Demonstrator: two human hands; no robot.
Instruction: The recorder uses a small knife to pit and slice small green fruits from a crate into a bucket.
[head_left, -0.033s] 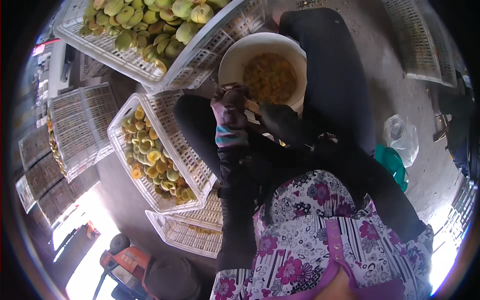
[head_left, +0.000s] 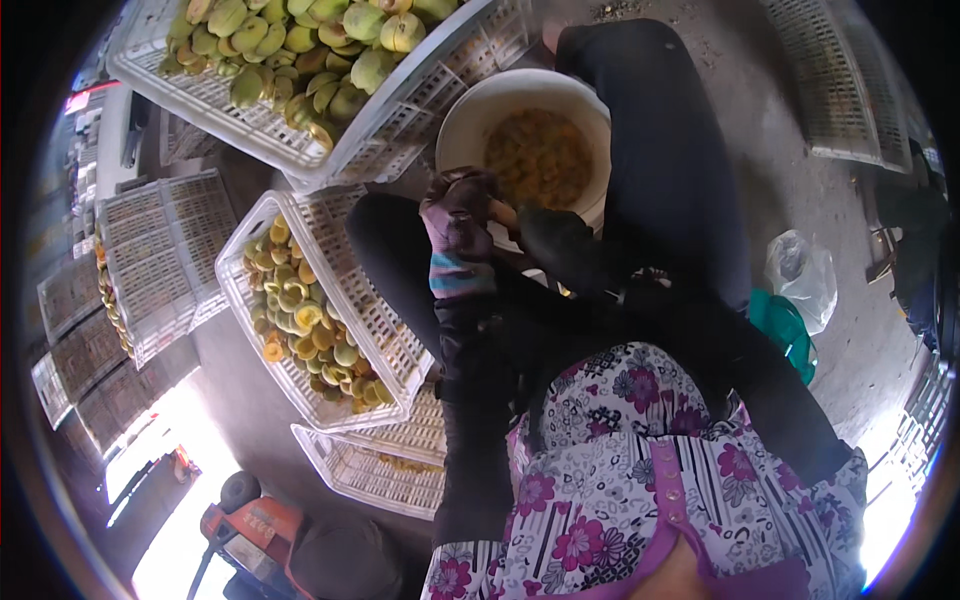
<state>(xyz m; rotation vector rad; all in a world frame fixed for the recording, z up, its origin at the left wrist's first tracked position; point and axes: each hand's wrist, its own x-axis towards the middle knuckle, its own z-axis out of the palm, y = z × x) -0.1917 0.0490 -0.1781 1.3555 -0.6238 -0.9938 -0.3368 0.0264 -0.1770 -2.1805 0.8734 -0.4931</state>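
Note:
My left hand (head_left: 460, 205), in a stained purple work glove with a teal-striped cuff, is curled closed above my bent leg at the near rim of a white bucket (head_left: 459, 120). Against it from the right comes my right hand (head_left: 532, 222), dark-covered with a bare fingertip showing, its fingers bent in. The two hands meet; whatever sits between them is hidden by the gloves and too small to make out. Inside the bucket lies a mass of wet orange-brown pieces (head_left: 540, 160).
A white crate heaped with green fruit (head_left: 330, 40) stands ahead on the left. Nearer, another white crate (head_left: 375, 345) holds yellow-green cut fruit (head_left: 300, 310). More crates (head_left: 160, 260) are at far left. A clear plastic bag (head_left: 803, 275) and green item (head_left: 785, 330) lie right.
My right hand has shifted very slightly left, closer against my left hand. Everything else looks the same.

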